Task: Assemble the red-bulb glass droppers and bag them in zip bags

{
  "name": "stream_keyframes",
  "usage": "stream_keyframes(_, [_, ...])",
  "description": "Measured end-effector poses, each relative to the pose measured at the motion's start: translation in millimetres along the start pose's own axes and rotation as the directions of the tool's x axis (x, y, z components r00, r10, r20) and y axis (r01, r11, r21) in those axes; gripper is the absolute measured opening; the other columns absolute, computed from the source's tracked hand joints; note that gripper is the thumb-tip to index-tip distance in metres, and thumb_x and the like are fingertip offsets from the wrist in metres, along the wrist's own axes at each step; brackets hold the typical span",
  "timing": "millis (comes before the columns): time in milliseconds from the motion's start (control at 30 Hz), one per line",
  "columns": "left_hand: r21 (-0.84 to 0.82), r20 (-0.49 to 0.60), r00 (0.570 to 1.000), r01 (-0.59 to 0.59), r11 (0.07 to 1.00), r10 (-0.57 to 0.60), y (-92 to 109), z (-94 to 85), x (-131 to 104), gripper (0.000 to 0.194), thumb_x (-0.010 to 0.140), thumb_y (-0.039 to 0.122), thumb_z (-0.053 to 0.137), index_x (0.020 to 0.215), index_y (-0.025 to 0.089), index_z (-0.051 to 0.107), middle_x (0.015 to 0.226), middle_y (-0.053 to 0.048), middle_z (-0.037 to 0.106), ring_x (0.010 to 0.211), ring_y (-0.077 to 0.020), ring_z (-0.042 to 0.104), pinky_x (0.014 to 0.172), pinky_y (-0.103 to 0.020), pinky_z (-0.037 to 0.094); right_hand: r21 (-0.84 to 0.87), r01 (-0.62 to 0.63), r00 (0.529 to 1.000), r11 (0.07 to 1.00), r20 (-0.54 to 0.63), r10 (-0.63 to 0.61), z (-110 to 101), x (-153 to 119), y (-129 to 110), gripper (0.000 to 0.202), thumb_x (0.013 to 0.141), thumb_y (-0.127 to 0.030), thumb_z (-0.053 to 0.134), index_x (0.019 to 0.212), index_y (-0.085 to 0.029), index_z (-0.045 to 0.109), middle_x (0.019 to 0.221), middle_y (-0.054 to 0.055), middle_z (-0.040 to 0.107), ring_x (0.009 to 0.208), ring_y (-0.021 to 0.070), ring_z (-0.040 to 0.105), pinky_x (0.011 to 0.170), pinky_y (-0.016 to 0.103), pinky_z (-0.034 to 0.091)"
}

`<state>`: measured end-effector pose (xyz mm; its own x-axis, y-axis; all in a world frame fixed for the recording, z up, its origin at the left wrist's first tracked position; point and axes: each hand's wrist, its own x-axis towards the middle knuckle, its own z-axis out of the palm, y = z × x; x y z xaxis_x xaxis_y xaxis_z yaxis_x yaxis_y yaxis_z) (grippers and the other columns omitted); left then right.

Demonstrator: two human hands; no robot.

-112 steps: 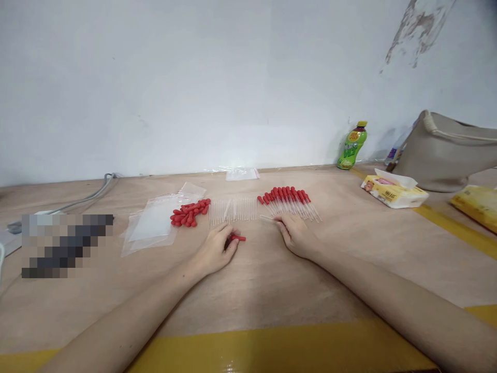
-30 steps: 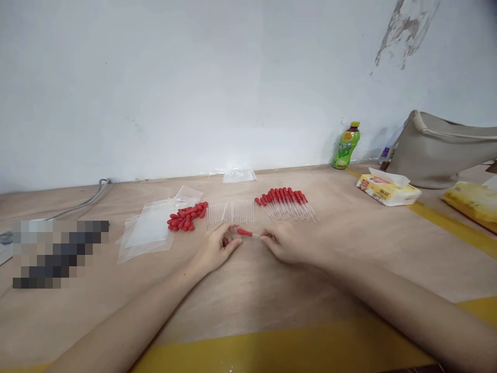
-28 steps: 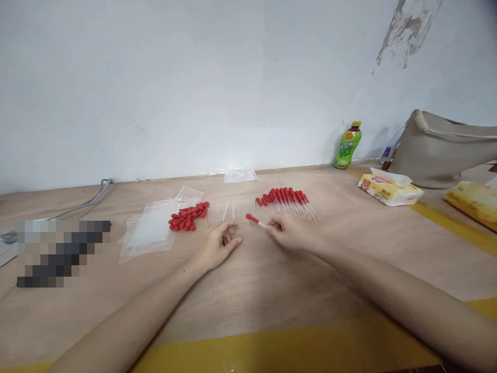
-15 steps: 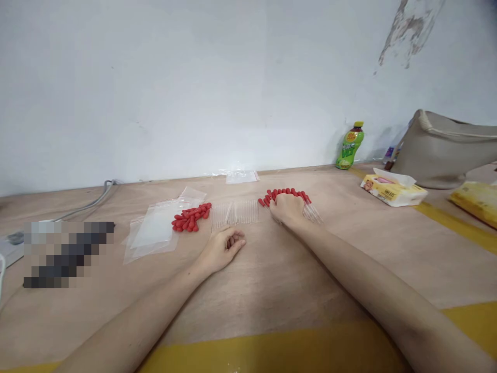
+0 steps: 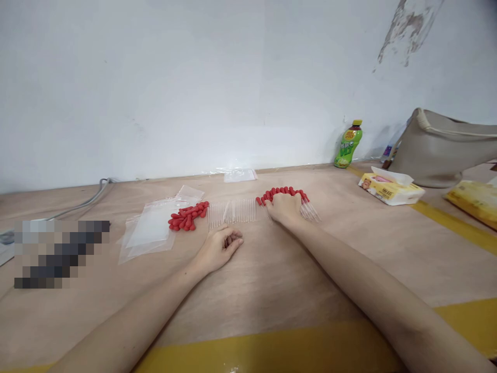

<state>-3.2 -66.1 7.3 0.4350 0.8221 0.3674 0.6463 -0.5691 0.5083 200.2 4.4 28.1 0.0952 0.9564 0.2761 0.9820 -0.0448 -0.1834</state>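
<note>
My right hand (image 5: 286, 209) reaches over a fanned row of glass droppers with red rubber bulbs (image 5: 286, 190). Its fingers are bent down among them, and the back of the hand hides what they grip. Clear tubes (image 5: 310, 211) stick out to its right. My left hand (image 5: 221, 247) rests on the table, loosely curled, thumb apart from the fingers, holding nothing visible. Just beyond it lies a row of bare glass tubes (image 5: 238, 210). A heap of loose red bulbs (image 5: 186, 217) is left of those tubes.
Clear zip bags (image 5: 149, 228) overlap at the left, and another bag (image 5: 239, 176) lies by the wall. Toward the right are a green bottle (image 5: 348, 146), a tissue pack (image 5: 392, 187), a grey bag (image 5: 438, 150) and a yellow packet (image 5: 473, 199). A cable (image 5: 83, 204) runs along the left.
The whole view has shifted slightly. My right hand stays over the red-bulbed droppers with little movement, and my left hand keeps its resting pose.
</note>
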Motion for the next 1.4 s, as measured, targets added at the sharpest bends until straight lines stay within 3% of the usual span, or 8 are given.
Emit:
stream_keyframes(167, [-0.006, -0.004, 1.0, -0.005, 1.0, 0.005, 1, -0.5, 0, 0.013, 0.079, 0.025, 0.052, 0.082, 0.015, 0.061, 0.07, -0.001, 0.054, 0.055, -0.0084, 0.048, 0.051, -0.021, 0.041, -0.026, 0.129, 0.991, 0.991, 0.048, -0.127, 1, -4, -23, 0.034, 0.082, -0.032, 0.036, 0.084, -0.014, 0.065, 0.085, 0.013, 0.065, 0.082, 0.0237, 0.058, 0.08, 0.04, 0.023])
stream_keyframes(500, [0.03, -0.002, 1.0, -0.03, 0.999, 0.03, 0, 3.9, -1, 0.013, 0.079, 0.024, 0.052, 0.083, 0.016, 0.061, 0.07, 0.0, 0.054, 0.055, -0.0086, 0.048, 0.053, -0.021, 0.041, -0.052, 0.04, 0.967, 0.998, 0.254, -0.025, 7, 16, -49, 0.022, 0.066, -0.018, 0.056, 0.085, -0.016, 0.065, 0.087, 0.014, 0.065, 0.084, 0.0253, 0.059, 0.078, 0.041, 0.026])
stream_keyframes(600, [0.102, -0.097, 0.995, -0.015, 0.995, 0.025, -2, -3.4, 1, 0.014, 0.081, 0.027, 0.05, 0.079, 0.017, 0.06, 0.069, -0.001, 0.054, 0.058, -0.0103, 0.05, 0.054, -0.022, 0.041, -0.055, 0.044, 0.966, 0.997, 0.257, -0.028, 5, 14, -50, 0.02, 0.068, -0.018, 0.054, 0.084, -0.015, 0.065, 0.087, 0.015, 0.065, 0.083, 0.0257, 0.059, 0.078, 0.041, 0.026])
stream_keyframes(767, [0.422, -0.477, 0.879, 0.241, 0.874, -0.012, -39, -44.7, 13, 0.021, 0.081, 0.03, 0.046, 0.071, 0.016, 0.058, 0.072, -0.005, 0.053, 0.073, -0.0189, 0.052, 0.069, -0.03, 0.042, -0.037, 0.145, 0.979, 0.989, 0.151, -0.138, -8, -11, -35, 0.024, 0.081, -0.019, 0.039, 0.089, -0.011, 0.059, 0.09, 0.016, 0.063, 0.082, 0.0242, 0.057, 0.076, 0.038, 0.026])
stream_keyframes(867, [0.526, -0.483, 0.873, 0.356, 0.773, -0.073, -66, -67.2, 19, 0.021, 0.079, 0.028, 0.046, 0.086, 0.017, 0.062, 0.084, -0.009, 0.055, 0.087, -0.0247, 0.05, 0.079, -0.035, 0.04, -0.029, 0.267, 0.962, 0.963, 0.072, -0.264, -14, -37, -13, 0.026, 0.085, -0.021, 0.032, 0.096, -0.01, 0.053, 0.091, 0.014, 0.061, 0.082, 0.023, 0.055, 0.075, 0.035, 0.026])
stream_keyframes(1067, [0.547, -0.421, 0.862, 0.489, 0.679, -0.281, -83, -75.8, 19, 0.027, 0.076, 0.037, 0.049, 0.087, 0.019, 0.065, 0.091, -0.012, 0.055, 0.093, -0.0304, 0.048, 0.078, -0.04, 0.04, 0.051, 0.577, 0.81, 0.816, -0.167, -0.562, 1, -68, 36, 0.022, 0.089, -0.021, 0.029, 0.082, -0.015, 0.049, 0.075, 0.006, 0.061, 0.067, 0.0168, 0.054, 0.078, 0.033, 0.028])
stream_keyframes(1267, [0.519, -0.414, 0.867, 0.475, 0.711, -0.277, -82, -81.3, 20, 0.019, 0.076, 0.032, 0.05, 0.079, 0.017, 0.061, 0.081, -0.01, 0.056, 0.085, -0.0276, 0.051, 0.074, -0.038, 0.041, 0.217, 0.617, 0.776, 0.757, -0.331, -0.537, 19, -67, 46, 0.024, 0.087, -0.016, 0.035, 0.107, -0.015, 0.048, 0.093, 0.008, 0.064, 0.083, 0.0169, 0.058, 0.079, 0.032, 0.03])
stream_keyframes(1400, [0.414, -0.419, 0.894, 0.345, 0.843, -0.16, -54, -77.5, 25, 0.014, 0.077, 0.028, 0.049, 0.082, 0.016, 0.055, 0.082, -0.007, 0.058, 0.078, -0.0211, 0.054, 0.069, -0.031, 0.042, 0.246, 0.625, 0.772, 0.741, -0.334, -0.541, 16, -67, 45, 0.024, 0.087, -0.014, 0.035, 0.104, -0.017, 0.052, 0.094, 0.007, 0.063, 0.086, 0.0165, 0.057, 0.077, 0.031, 0.031])
